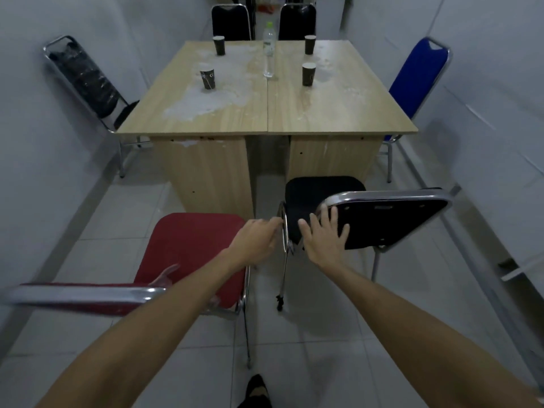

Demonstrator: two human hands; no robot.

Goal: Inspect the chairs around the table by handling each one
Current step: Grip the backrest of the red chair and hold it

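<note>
Step in hand, as I read it: checking the near black chair (379,219), which sits just fwd of both hands at the near edge of the table (206,119). L hand (259,240) has fingers curled on the chrome side tube of the frame, clamped as far as visible; R hand (323,240) lies flat, fingers spread apart, palm against the lower backrest, gripping nothing. To do it well (judgement): keep L firm on the tube as anchor, press and rock w/ R to feel play in backrest and joints, watch the leg below L hand for lift. Materials: frame is round polished chrome tubing, smooth, prob slippery; backrest is a hard black shell w/ visible fasteners; seat is padded, rounded corners. Red chair (191,245) directly under L forearm, same tube build, padded seat. Floor: glossy pale tile, so legs may slide
</note>
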